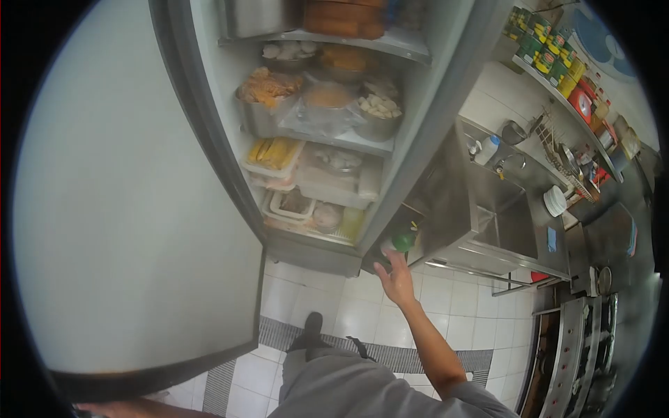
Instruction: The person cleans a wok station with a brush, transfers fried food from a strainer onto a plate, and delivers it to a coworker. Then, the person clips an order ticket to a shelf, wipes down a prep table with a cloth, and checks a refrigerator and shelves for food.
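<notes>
A tall refrigerator stands in front of me, its grey door [132,209] swung out to the left. My left hand [104,409] is at the bottom left, by the door's outer edge; its fingers are mostly hidden at the frame's dark border. My right hand [397,279] reaches forward, below and right of the fridge's shelves, fingers apart and holding nothing visible. Just beyond its fingertips is a round green thing [403,242]. Inside the fridge are metal bowls of food [265,115], a plastic bag [324,111] and a container with yellow food [272,153].
At the right is a steel sink [505,223] with a faucet [512,164] and stacked white plates [555,200]. Above it, a wall shelf [557,94] carries cans and bottles. A stove [568,355] stands lower right. White tiles [366,299] with dark striped strips cover the floor.
</notes>
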A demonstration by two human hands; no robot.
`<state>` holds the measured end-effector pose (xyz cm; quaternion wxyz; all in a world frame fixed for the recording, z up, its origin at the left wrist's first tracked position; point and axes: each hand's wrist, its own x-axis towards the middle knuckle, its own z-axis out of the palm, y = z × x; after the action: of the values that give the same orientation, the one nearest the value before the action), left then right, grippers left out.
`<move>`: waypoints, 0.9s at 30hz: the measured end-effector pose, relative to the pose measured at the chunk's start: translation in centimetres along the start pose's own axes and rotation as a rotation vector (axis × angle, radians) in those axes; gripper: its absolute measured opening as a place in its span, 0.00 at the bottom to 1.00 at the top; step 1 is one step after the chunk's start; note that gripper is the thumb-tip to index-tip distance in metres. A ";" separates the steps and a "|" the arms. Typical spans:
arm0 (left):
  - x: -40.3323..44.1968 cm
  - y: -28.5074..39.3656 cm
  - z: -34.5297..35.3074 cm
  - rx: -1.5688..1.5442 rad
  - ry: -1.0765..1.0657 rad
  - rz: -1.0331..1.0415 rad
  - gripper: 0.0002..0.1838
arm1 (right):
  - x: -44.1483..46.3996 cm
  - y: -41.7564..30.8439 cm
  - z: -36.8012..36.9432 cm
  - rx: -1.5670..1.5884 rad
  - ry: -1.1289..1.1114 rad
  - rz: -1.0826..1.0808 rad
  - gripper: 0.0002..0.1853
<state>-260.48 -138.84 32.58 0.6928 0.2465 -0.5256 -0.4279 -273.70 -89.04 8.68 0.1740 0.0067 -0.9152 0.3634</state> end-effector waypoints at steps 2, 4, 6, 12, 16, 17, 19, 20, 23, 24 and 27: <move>0.8 -1.3 0.3 0.034 -0.021 0.083 0.29 | 2.5 -2.1 1.6 0.034 0.000 0.038 0.21; 1.0 -1.9 0.9 0.069 -0.021 0.127 0.29 | 5.9 -3.8 2.6 0.054 -0.033 -0.065 0.21; 1.2 -2.6 1.0 0.095 -0.016 0.152 0.30 | 8.4 -6.1 3.0 0.020 0.044 -0.135 0.20; 1.9 -3.5 1.6 0.131 -0.024 0.201 0.30 | 14.1 -12.8 0.1 0.088 0.103 -0.362 0.19; 2.1 -3.8 1.5 0.154 -0.009 0.216 0.31 | 16.3 -14.1 -1.2 0.100 0.179 -0.407 0.18; 2.2 -3.8 1.6 0.156 -0.011 0.219 0.31 | 16.4 -14.0 -1.3 0.123 0.204 -0.397 0.18; 2.3 -3.9 1.6 0.163 -0.011 0.224 0.31 | 15.2 -13.2 -1.0 0.119 0.167 -0.324 0.18; 2.4 -3.9 1.6 0.165 -0.010 0.228 0.31 | 14.6 -12.8 -0.7 0.116 0.132 -0.258 0.18; 2.6 -3.8 1.3 0.166 0.008 0.235 0.31 | 13.2 -11.2 0.7 0.131 0.105 -0.279 0.18; 2.6 -3.8 1.1 0.165 0.008 0.235 0.32 | 13.3 -11.0 0.6 0.135 0.096 -0.283 0.18; 2.9 -3.7 1.0 0.170 0.013 0.231 0.32 | 13.6 -11.1 -0.4 0.123 0.087 -0.328 0.17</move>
<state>-262.38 -143.14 31.48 0.7173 0.2448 -0.5803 -0.2979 -284.80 -95.40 20.67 0.2695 0.1510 -0.8696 0.3852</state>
